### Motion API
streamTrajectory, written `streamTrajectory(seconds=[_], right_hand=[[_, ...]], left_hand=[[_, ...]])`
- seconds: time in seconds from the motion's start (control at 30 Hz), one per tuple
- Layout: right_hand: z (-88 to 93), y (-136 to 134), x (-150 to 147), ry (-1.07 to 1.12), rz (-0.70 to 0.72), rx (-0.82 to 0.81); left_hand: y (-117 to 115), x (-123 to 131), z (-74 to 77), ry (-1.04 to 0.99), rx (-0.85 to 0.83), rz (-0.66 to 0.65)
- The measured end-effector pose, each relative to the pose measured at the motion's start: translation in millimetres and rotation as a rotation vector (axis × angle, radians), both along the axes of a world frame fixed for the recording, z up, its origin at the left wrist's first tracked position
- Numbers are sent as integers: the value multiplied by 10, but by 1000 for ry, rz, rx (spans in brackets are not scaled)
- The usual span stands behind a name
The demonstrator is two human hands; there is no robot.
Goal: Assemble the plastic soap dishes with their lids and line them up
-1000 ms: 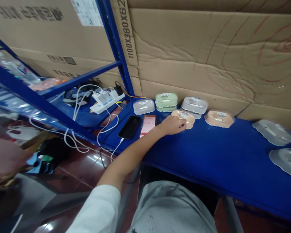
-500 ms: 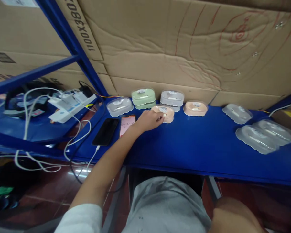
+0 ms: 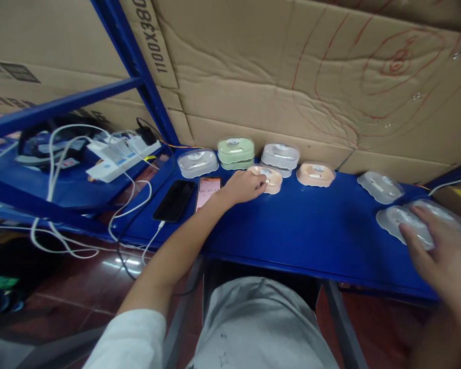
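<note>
My left hand rests at the left side of a peach plastic box with a clear lid and a round label. Its fingers are curled in against the lid, and the hand hides part of the box. On the right, my right hand, smeared by motion, hovers with thumb and fingers apart over a clear wavy-edged lid. A second clear lid lies partly behind those fingers. Farther back lies another clear lid.
Along the cardboard wall stand a clear-lidded grey box, stacked green boxes, stacked grey boxes and a second peach box. A black phone, a lit phone and a cabled power strip are at left.
My right hand has come into view from below and reached over the clear lids at right. My left hand stays at the peach box. The whole view has shifted slightly.
</note>
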State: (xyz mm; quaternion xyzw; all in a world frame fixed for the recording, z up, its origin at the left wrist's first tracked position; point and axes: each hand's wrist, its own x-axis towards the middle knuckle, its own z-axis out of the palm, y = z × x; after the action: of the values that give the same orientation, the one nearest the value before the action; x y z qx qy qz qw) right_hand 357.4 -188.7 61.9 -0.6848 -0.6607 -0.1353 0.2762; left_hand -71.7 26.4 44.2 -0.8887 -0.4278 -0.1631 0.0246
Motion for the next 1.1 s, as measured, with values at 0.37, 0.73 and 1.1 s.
streamTrajectory(seconds=[0.37, 0.73, 1.1], right_hand=[[-673, 304, -61, -96, 132, 3], [-349, 1569, -932, 123, 700, -204], [-424, 1112, -1308, -187, 802, -243]], left_hand=[[25, 64, -111, -38, -67, -85], [-127, 166, -76, -135, -180, -373], [-72, 146, -103, -177, -241, -378]])
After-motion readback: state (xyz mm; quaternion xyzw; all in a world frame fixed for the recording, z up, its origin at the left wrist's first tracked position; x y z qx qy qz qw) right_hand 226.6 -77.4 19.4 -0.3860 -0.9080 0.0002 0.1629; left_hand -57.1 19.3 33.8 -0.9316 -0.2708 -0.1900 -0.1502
